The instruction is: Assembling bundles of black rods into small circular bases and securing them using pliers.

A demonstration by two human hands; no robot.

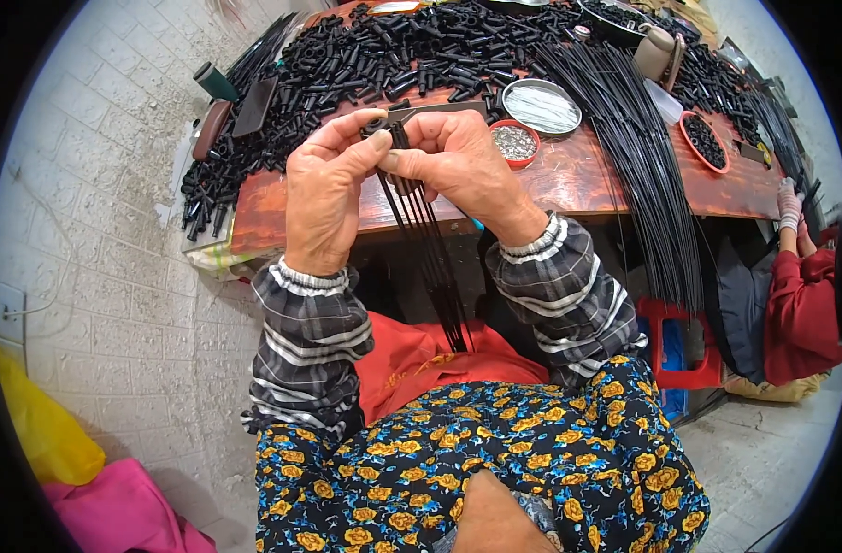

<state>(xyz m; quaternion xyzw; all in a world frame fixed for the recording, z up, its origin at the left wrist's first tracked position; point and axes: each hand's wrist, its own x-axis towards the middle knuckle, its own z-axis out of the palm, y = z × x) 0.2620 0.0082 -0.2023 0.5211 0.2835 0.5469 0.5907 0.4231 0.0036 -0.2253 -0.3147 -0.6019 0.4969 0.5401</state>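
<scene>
Both my hands are raised in front of the near table edge, their fingertips almost meeting. Between the thumb and fingers of my left hand (pixel 327 189) is a small black round part (pixel 375 126) with a ring-like end. My right hand (pixel 476 166) pinches the top of a bundle of thin black rods (pixel 430 249), whose upper ends are partly covered by the fingers. The rods slant down to the red cloth (pixel 393 359) on my lap. Whether the round part touches a rod cannot be made out.
Heaped black tubular parts (pixel 412 55) cover the wooden table (pixel 568 184). Long black rods (pixel 642 147) overhang its edge. Nearby are a red bowl (pixel 515 143) of small metal pieces, a round tray (pixel 542 108) of pale strips, and a red oval bowl (pixel 705 143). A co-worker's red sleeve (pixel 801 313) is at right.
</scene>
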